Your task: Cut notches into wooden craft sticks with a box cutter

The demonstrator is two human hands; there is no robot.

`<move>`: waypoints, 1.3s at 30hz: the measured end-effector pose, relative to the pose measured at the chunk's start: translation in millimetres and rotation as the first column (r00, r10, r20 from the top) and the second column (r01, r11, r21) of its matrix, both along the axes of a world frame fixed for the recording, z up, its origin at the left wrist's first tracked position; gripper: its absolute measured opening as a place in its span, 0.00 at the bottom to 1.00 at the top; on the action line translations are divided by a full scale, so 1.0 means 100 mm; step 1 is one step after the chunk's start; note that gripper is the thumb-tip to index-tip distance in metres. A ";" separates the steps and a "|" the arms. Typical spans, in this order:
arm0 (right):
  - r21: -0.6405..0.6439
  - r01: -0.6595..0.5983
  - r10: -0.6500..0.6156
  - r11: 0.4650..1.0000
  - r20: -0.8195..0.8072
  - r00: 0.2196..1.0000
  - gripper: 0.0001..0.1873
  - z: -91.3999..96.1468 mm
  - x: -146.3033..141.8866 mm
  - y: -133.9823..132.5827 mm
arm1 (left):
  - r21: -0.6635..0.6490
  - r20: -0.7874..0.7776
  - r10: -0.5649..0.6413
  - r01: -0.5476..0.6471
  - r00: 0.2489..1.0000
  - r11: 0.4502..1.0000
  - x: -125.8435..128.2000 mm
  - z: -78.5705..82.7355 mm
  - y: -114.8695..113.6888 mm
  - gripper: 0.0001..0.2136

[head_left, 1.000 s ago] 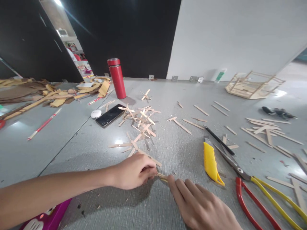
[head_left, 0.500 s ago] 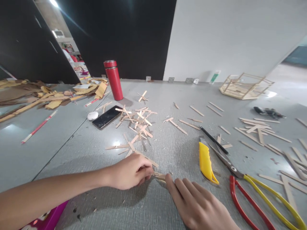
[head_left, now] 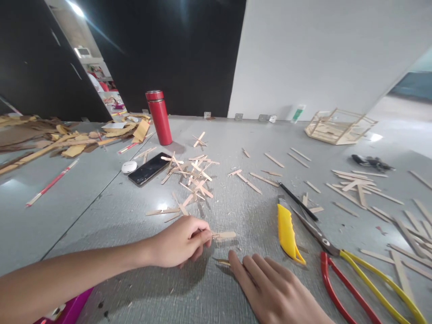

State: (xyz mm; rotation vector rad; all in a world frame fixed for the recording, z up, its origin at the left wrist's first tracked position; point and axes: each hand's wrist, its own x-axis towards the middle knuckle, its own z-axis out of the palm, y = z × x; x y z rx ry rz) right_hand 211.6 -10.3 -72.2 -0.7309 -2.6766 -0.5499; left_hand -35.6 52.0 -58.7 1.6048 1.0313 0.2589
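Observation:
My left hand (head_left: pixel 184 240) pinches a short craft stick (head_left: pixel 224 235) whose rounded end points right from the fingertips. My right hand (head_left: pixel 276 288) is palm down near the front, its fingers close together. From under its index fingertip a thin pointed sliver (head_left: pixel 222 262) sticks out to the left, too small to tell its material; the rest is hidden by the fingers. The two hands are a short gap apart. Just beyond my left hand lies a heap of joined craft sticks (head_left: pixel 199 173).
Right of my hands lie a yellow utility knife (head_left: pixel 286 231), red-and-yellow-handled shears (head_left: pixel 332 246) and a black pen (head_left: pixel 299 201). Loose sticks (head_left: pixel 357 184) spread at right. Farther back stand a red flask (head_left: pixel 159 119) and a wooden stick frame (head_left: pixel 337 128). A phone (head_left: pixel 148 168) lies left.
My hands have come apart: the stick in my left hand now ends free, where before it met my right fingertips. The view has shifted slightly.

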 end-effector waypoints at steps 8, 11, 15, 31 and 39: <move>-0.148 0.000 -0.022 0.989 -0.142 0.990 0.13 0.00 0.00 0.06 | 0.090 0.113 0.058 -0.068 0.992 0.994 -0.04 0.18 -0.07 0.16; -0.162 0.010 -0.059 0.987 -0.301 0.952 0.09 -0.02 -0.02 0.08 | 0.084 0.135 0.040 -0.052 0.990 0.995 -0.05 0.18 -0.09 0.17; -0.623 -0.006 -0.465 0.782 -0.590 0.660 0.07 -0.02 -0.08 0.08 | 0.048 0.147 -0.018 0.011 0.989 0.999 -0.03 0.16 -0.12 0.17; -0.854 -0.517 -0.768 0.063 -0.372 0.521 0.27 0.05 -0.23 0.04 | 0.031 0.167 -0.159 0.156 0.973 0.987 -0.01 0.18 -0.17 0.20; -0.863 -0.502 -0.780 0.052 -0.350 0.520 0.23 0.05 -0.25 0.05 | 0.012 0.163 -0.145 0.145 0.976 0.989 -0.01 0.18 -0.18 0.18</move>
